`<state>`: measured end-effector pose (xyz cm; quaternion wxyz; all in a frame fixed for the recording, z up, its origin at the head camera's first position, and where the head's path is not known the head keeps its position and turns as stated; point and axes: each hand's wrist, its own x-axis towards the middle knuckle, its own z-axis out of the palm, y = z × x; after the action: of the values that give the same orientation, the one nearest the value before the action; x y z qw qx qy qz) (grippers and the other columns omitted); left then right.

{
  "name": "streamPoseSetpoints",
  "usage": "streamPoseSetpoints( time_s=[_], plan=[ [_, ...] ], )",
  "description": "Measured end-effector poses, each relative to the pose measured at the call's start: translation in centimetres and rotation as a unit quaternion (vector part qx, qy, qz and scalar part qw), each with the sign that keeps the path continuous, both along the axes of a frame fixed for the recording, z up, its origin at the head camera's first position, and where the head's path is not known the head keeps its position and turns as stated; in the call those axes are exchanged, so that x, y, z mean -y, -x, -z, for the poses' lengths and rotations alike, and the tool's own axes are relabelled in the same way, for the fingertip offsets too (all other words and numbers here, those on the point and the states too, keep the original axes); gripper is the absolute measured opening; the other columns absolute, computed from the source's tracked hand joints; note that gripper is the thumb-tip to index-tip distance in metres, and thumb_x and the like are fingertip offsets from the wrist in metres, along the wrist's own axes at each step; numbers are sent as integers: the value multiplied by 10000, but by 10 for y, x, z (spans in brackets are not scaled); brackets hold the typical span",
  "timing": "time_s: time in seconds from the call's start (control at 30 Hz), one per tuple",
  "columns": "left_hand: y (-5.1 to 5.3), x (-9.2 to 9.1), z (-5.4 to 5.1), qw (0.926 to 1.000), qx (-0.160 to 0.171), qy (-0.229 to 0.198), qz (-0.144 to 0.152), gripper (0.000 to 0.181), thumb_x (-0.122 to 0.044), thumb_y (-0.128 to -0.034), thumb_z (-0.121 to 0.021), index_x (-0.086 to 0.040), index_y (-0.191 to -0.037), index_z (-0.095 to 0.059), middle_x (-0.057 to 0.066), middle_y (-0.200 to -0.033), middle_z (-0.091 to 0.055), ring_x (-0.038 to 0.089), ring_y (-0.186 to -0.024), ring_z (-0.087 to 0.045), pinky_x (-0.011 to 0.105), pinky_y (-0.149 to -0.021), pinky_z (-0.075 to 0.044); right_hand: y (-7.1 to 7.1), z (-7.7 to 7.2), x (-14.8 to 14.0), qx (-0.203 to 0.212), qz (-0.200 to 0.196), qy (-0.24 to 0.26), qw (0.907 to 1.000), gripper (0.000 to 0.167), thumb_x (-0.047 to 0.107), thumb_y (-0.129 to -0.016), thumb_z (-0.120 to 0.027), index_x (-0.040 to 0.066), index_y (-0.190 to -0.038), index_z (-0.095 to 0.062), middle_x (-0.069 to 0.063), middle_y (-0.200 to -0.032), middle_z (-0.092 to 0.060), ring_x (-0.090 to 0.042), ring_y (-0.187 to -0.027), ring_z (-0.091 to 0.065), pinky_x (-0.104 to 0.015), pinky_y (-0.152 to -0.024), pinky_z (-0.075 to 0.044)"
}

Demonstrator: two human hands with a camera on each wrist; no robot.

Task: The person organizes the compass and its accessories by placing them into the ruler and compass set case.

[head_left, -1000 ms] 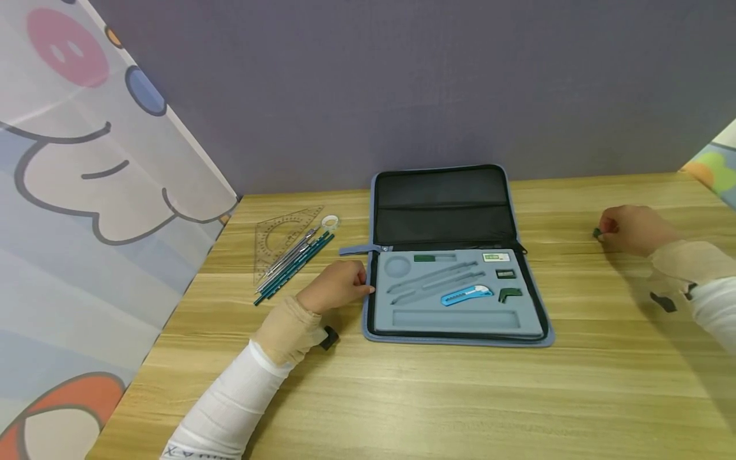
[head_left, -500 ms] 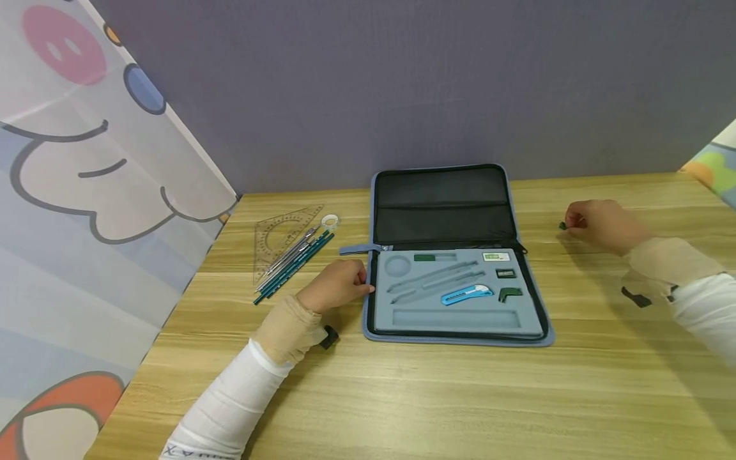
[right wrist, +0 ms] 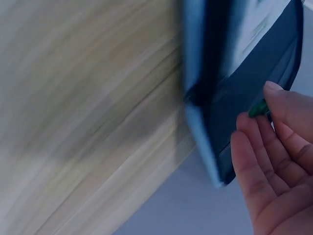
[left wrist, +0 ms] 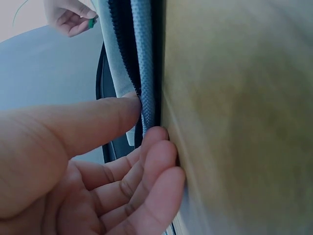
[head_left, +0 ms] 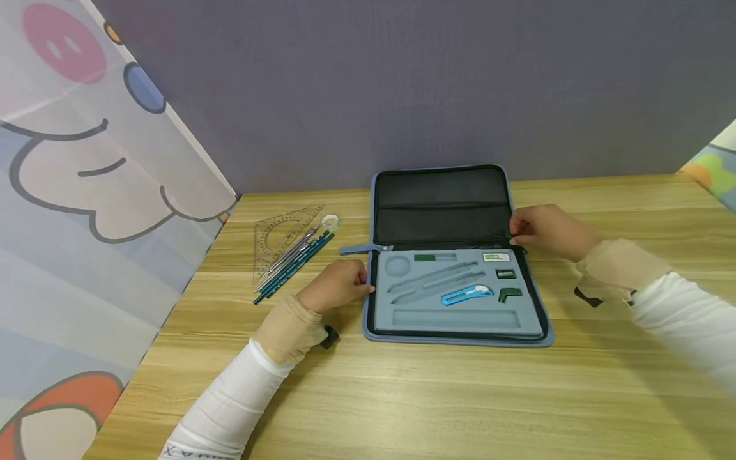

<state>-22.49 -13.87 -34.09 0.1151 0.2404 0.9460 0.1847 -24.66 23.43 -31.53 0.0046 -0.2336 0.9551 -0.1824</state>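
At the case [head_left: 443,223], my left hand [head_left: 336,285] pinches the rim [left wrist: 143,44], my right hand [head_left: 552,231] a half-hidden green piece [right wrist: 258,108], likely light, best edge-held.

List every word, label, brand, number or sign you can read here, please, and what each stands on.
"X" on the left sleeve; other letters there are cut off by the frame edge.
Eraser: label print, too small to read.
Set square: scale marks, too small.
Pencils: pale marks, too small.
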Motion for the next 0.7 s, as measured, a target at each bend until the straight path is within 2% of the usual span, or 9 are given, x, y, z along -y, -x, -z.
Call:
streamPoseSetpoints(
  time_s=[0.13,0.43,0.7],
  plan=[
    [0,1,0,10000,3,10,0,229,-179,-876,-679,-64,-740,-536,-8,-642,-472,111,-553,-411,221,-538,-332,-1,-3,18,257,-71,124,9996,124,32,-815,-709,45,-835,-587,-34,-779,-623,-130,-690,-579,-317,-611,-474],
    [-1,3,1,10000,-58,-30,21,238,-179,-874,-682,-62,-738,-526,-3,-637,-465,113,-547,-405,223,-530,-323,4,-7,59,331,-490,165,9981,130,14,-805,-715,62,-801,-594,-23,-756,-611,-129,-670,-565,-342,-635,-476],
    [-1,2,0,9998,-125,-52,109,235,-174,-869,-686,-60,-731,-534,-9,-625,-465,110,-541,-402,221,-527,-321,8,0,83,621,-698,-11,9956,139,22,-808,-718,85,-760,-603,-4,-728,-601,-126,-655,-531,-310,-616,-461]
  ],
)
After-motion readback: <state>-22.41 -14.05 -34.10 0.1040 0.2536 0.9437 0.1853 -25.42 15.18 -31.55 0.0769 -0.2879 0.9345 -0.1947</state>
